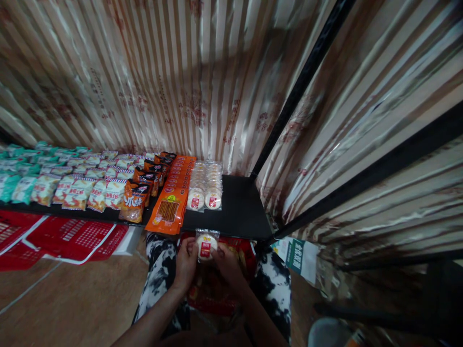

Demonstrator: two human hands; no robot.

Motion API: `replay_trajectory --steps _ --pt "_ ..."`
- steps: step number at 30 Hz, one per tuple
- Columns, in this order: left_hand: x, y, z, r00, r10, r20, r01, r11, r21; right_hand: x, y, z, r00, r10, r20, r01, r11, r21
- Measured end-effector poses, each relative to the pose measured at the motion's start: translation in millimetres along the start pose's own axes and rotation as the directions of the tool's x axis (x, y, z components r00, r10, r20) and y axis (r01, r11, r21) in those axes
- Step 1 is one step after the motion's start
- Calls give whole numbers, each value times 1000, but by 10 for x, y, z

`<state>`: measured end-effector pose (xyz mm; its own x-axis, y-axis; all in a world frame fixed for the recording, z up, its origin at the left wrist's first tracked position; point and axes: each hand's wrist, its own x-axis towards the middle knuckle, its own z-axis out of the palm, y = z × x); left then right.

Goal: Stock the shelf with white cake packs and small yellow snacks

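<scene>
Head view was centred on a small round cake packet (pixel 206 245), pale and disc-shaped under clear, glossy wrap with a red label across its face. It was pinched between both hands, the left hand (pixel 186 263) closed on its left edge and the right hand (pixel 226 264) closed on its right edge, just below the front lip of the black shelf (pixel 238 212). Matching packets (pixel 205 185) were laid in two overlapping rows on that matte shelf. Beside them, flat orange packets (pixel 172 200) were seen, then crinkled snack bags (pixel 83 185) further left. A red plastic basket (pixel 217 284) was glimpsed under the hands. Lattice-patterned red crates (pixel 72 236) lay on the floor. Striped, shiny sheeting (pixel 162 82) was hung behind.
</scene>
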<state>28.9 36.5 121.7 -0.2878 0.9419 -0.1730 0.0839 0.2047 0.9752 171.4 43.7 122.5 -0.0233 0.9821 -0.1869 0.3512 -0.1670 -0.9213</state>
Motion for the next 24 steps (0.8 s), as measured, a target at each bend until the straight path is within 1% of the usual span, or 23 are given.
replay_trajectory --steps 4,6,8,11,14,17,20,24 --pt "41 53 27 998 59 -24 -58 998 37 36 -137 -90 987 -67 -145 26 963 -268" --pt "59 109 46 996 84 -33 -82 994 78 63 -212 -135 985 -78 -155 24 945 -326" --pt "78 172 69 995 93 -41 -88 990 106 98 -267 -166 985 -70 -156 14 943 -333" --pt "118 236 112 993 106 -49 -101 990 101 166 -297 -179 985 -45 -165 -2 961 -277" --pt "169 240 162 994 112 -17 -111 993 47 251 -280 -165 991 -1 -132 -12 995 -95" --pt "211 234 204 990 144 1 -144 989 20 350 -248 -152 991 0 -133 9 998 63" --pt "239 275 226 982 191 -5 -189 974 128 457 -218 -150 986 -27 -165 48 991 124" --pt "290 381 241 966 257 14 -249 920 302 600 -176 -157 978 -41 -205 70 989 133"
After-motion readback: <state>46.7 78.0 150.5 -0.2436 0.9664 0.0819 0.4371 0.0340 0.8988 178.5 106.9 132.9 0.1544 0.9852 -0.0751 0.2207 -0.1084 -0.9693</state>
